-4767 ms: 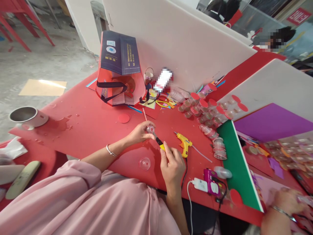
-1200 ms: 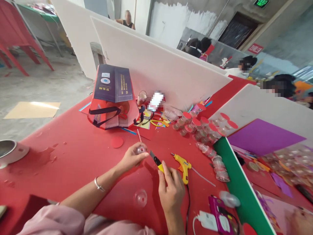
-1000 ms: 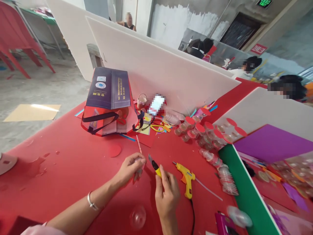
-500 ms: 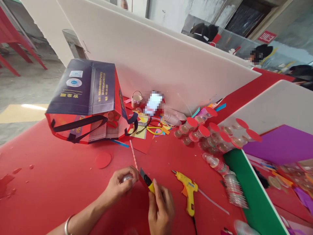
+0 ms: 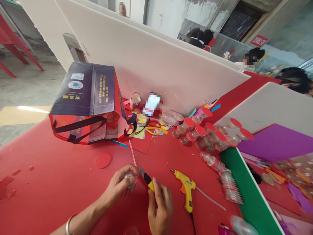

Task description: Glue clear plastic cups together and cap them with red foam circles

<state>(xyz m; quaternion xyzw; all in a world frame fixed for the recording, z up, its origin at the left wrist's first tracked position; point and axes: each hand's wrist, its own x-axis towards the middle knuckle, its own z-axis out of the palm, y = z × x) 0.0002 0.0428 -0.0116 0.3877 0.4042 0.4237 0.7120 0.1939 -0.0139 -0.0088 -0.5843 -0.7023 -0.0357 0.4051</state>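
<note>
In my right hand is a yellow and black utility knife, its blade pointing up and left. My left hand is closed around a small clear plastic cup, partly hidden by the fingers. The blade tip is close beside the cup; whether they touch I cannot tell. A pink twisted stick extends away from just beyond the left fingertips. On the table to the right of the knife lies a yellow hot glue gun with a glue stick protruding from its back.
A dark blue and red bag lies at the back left. Behind it stands a white partition. Scissors, paper scraps and a phone are behind the hands. Clear cups with red discs stand right, before a green divider.
My left hand has turned slightly, so more of the clear cup shows between its fingers. The knife stays almost in place. The whole view has shifted a little.
</note>
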